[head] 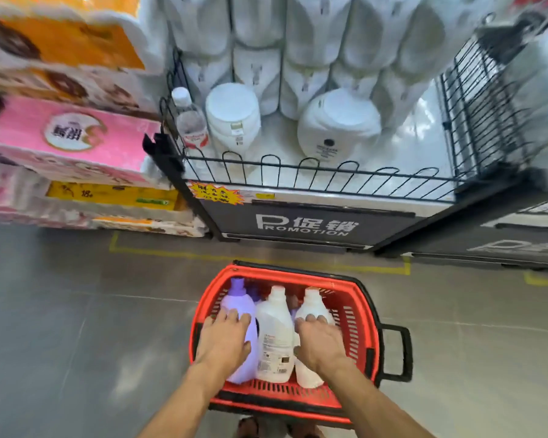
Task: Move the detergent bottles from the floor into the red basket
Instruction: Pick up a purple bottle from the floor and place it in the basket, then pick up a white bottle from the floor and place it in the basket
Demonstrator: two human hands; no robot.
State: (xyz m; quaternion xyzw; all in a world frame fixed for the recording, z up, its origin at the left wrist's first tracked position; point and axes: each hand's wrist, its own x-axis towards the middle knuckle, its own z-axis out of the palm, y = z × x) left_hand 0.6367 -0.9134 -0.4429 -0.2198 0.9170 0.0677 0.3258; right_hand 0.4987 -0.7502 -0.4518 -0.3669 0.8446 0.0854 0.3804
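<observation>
Head cam: left hand (224,340) wraps the purple detergent bottle (238,306), right hand (320,341) curls over the right white bottle (312,306) in the red basket (363,300), so I'd seat both snug before releasing.

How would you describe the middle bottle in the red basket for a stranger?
Find the red basket on the floor before the black promotion stand. Among the bottles in it, take the middle bottle: white, printed label showing. The left hand covers the purple bottle beside it, the right hand the other white bottle.
</observation>
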